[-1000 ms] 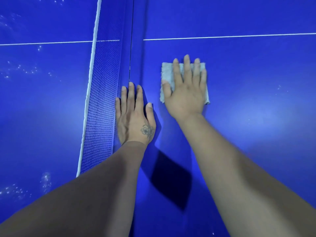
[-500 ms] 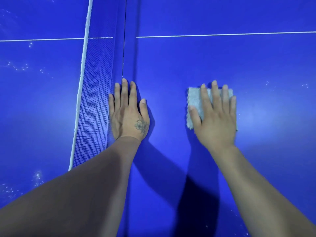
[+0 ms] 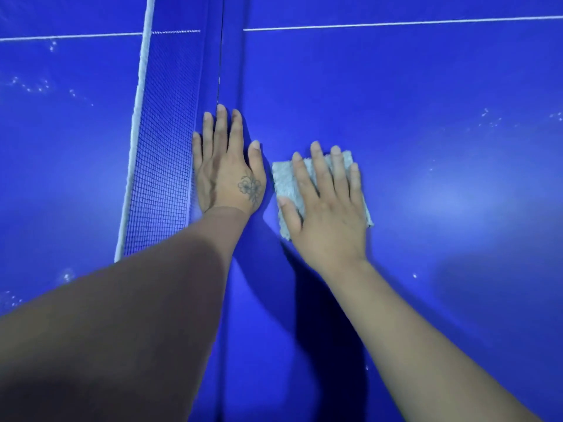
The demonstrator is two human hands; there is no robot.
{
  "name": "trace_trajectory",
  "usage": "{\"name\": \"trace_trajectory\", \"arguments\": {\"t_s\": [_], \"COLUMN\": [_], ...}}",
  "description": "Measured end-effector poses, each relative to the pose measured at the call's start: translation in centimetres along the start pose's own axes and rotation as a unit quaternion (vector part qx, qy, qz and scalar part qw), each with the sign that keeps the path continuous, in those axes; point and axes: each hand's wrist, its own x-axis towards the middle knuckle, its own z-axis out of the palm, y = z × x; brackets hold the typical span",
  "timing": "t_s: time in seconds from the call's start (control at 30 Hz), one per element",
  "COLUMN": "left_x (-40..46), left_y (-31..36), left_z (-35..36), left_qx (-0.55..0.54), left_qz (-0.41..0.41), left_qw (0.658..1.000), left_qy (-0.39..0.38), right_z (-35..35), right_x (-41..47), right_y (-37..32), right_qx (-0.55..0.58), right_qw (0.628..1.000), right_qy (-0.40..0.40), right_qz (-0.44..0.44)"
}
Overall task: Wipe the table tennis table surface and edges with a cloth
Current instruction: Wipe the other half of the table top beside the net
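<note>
The blue table tennis table (image 3: 426, 102) fills the view. A folded pale grey cloth (image 3: 285, 185) lies flat on the right half. My right hand (image 3: 327, 208) presses on it with straight, spread fingers and covers most of it. My left hand (image 3: 227, 172) rests flat on the table just right of the net (image 3: 164, 141), fingers straight, holding nothing. Only a narrow gap separates the cloth's left edge from my left hand.
The net with its white top band (image 3: 138, 111) runs away from me at left of centre. A white line (image 3: 396, 24) crosses the table at the far side. Small white specks dot the surface on the left half (image 3: 30, 85) and at the far right (image 3: 487, 117).
My right hand slid the cloth first right and toward me, then back left, stopping close beside my left hand. My left hand stayed flat by the net.
</note>
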Motion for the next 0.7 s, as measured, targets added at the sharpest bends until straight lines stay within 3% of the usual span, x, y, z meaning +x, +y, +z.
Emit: {"name": "trace_trajectory", "arguments": {"t_s": [0.17, 0.33, 0.5, 0.7], "left_x": [0.0, -1.4, -10.5, -19.0], "left_y": [-0.2, -0.2, 1.1, -0.2], "left_z": [-0.3, -1.0, -2.3, -2.4], "left_qx": [-0.006, -0.014, -0.067, -0.005], "left_qz": [0.002, 0.023, 0.033, 0.047], "left_qw": [1.0, 0.999, 0.997, 0.998], "left_qy": [-0.01, -0.022, -0.001, -0.047], "right_z": [-0.7, -1.2, -1.3, -0.2], "right_x": [-3.9, -1.2, 2.9, 0.2], "right_y": [5.2, 9.7, 7.0, 1.0], "right_qx": [-0.011, -0.022, -0.012, -0.015], "right_qw": [1.0, 0.998, 0.994, 0.999], "right_qy": [0.019, 0.023, -0.01, -0.007], "right_qz": [0.005, 0.058, 0.107, 0.03]}}
